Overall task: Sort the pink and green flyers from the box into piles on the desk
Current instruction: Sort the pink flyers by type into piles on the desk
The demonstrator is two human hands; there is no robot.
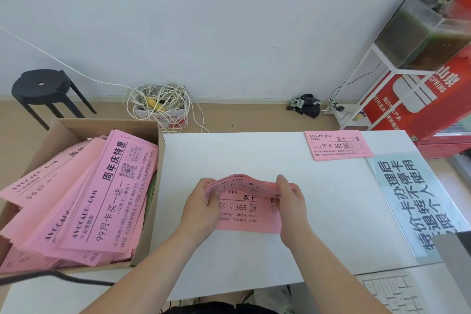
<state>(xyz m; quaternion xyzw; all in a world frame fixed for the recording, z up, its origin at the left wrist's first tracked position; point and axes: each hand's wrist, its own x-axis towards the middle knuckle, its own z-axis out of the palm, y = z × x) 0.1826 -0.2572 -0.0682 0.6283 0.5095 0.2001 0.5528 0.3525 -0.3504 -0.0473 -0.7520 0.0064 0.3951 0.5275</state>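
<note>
Pinching pink flyers (242,222) by side edges

Left hand (201,209), right hand (293,211) and both forearms (142,275) bare. Dark garment (204,310) shows below the desk's (254,262) near edge, patterned fabric (251,297) just beside it.

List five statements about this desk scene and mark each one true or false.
1. The left hand and right hand grip a pink flyer bundle at the middle of the desk. True.
2. The cardboard box stands to the right of the desk. False: it stands to the left, and pink flyers lie in it.
3. A pink pile lies near the desk's far right corner. True.
4. A green pile lies on the desk. False: only pink flyers show there.
5. The stool by the wall is white. False: it is black.
</note>
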